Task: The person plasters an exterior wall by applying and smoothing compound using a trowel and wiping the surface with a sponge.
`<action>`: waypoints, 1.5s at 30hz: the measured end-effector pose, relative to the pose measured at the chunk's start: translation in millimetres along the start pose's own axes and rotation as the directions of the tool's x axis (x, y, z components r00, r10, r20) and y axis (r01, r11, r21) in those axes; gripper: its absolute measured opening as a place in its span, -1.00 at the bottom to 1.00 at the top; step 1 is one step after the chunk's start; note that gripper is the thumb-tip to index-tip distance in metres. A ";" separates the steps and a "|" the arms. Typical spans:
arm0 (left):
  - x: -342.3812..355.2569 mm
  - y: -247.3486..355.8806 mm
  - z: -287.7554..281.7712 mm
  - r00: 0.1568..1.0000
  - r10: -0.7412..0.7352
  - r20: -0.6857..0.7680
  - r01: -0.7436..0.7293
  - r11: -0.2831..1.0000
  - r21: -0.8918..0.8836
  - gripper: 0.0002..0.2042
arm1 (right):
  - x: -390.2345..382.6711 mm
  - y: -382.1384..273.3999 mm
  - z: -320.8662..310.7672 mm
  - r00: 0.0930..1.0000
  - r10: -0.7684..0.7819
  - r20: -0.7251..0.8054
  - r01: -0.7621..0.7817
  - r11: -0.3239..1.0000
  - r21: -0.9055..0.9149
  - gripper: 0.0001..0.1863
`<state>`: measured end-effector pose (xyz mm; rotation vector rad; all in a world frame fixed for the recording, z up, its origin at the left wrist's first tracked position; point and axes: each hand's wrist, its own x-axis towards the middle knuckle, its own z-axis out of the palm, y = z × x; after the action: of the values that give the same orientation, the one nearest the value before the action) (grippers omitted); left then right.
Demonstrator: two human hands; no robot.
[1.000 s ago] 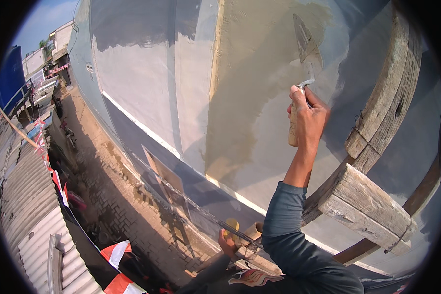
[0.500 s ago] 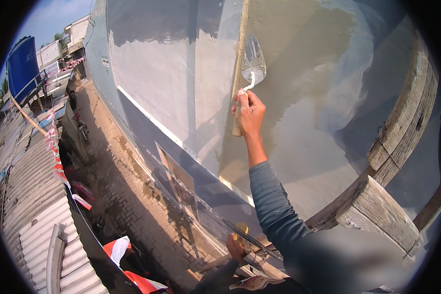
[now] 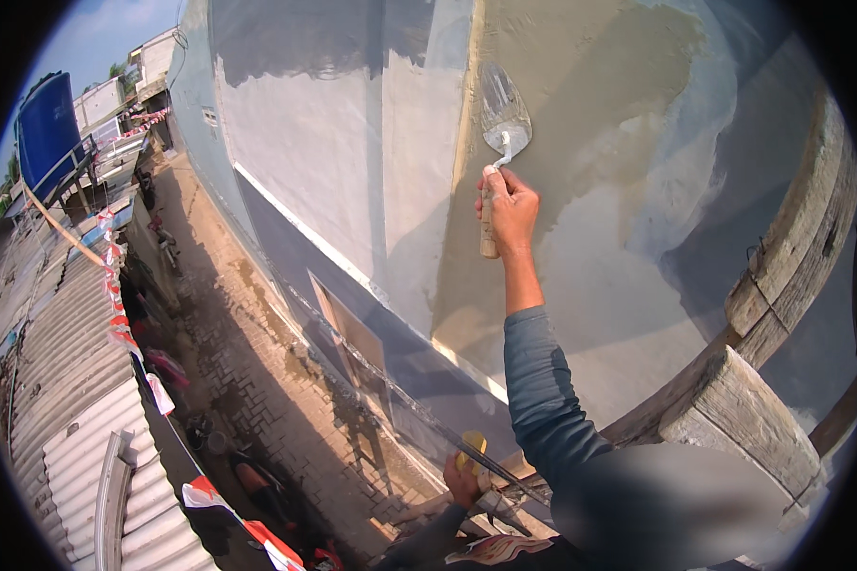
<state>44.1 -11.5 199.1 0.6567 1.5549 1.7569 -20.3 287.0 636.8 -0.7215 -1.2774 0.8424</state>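
Note:
My right hand [image 3: 514, 211] is closed around the wooden handle of a trowel [image 3: 506, 107]. The pointed metal blade aims upward and lies against the wet grey plaster [image 3: 595, 67] on the wall, just right of a pale vertical edge strip [image 3: 470, 105]. Thin smears coat the blade. Low in the picture, my left hand [image 3: 463, 482] has its fingers curled around a small yellow object [image 3: 473, 447], perhaps a sponge; its lower part is hidden by the fingers.
Weathered timber beams [image 3: 733, 419] curve along the right. A dark cable [image 3: 438, 428] runs diagonally beside my left hand. Far below lies a paved alley [image 3: 248, 371], bordered by corrugated roofing [image 3: 114, 457] and red-and-white bunting [image 3: 243, 519]. A blue tank [image 3: 49, 133] stands at upper left.
My right hand and the trowel have shifted slightly right, farther from the edge strip. The whole view has turned a little. My left hand keeps its hold on the yellow object.

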 end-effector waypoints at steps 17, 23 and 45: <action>39.1 47.4 -87.1 0.947 -0.029 -0.320 -0.028 0.985 -0.171 -0.85 | -118.2 -196.7 -59.7 0.952 -0.299 -0.065 0.305 0.943 0.134 -0.74; 96.8 228.7 -130.3 0.703 0.297 -0.646 -0.462 0.881 -0.098 -0.71 | -179.1 -224.6 -113.1 0.973 -0.230 0.009 0.230 0.973 0.011 -0.70; 154.6 591.7 325.8 -0.192 0.978 0.084 -0.981 -0.190 -0.037 -0.59 | -233.7 -270.4 -241.8 0.798 -0.490 -0.350 0.467 0.871 -0.153 -0.48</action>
<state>95.2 288.9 821.4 2.5465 0.7175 2.6092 235.2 -53.5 707.6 -0.5348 -1.0631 0.2290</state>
